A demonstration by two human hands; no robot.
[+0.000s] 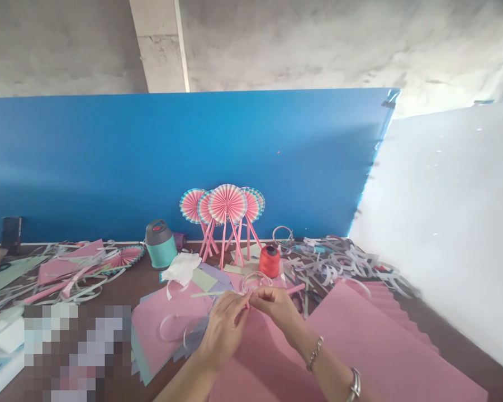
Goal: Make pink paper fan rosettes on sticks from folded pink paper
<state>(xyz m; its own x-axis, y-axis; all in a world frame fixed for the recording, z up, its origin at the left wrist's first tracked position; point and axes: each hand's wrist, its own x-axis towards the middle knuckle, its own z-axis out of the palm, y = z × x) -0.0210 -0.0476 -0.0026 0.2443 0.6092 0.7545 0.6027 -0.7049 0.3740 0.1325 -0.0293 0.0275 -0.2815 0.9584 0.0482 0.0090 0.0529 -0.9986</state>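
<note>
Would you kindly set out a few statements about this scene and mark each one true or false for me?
1. The paper fans stand in front of a blue panel. True.
2. The teal flask lies on its side. False: the teal flask stands upright.
3. The left hand and the right hand are close together above pink paper. True.
4. The bracelets are on the left arm. False: the bracelets are on the right arm.
5. The red spool stands to the right of the teal flask in the picture. True.
</note>
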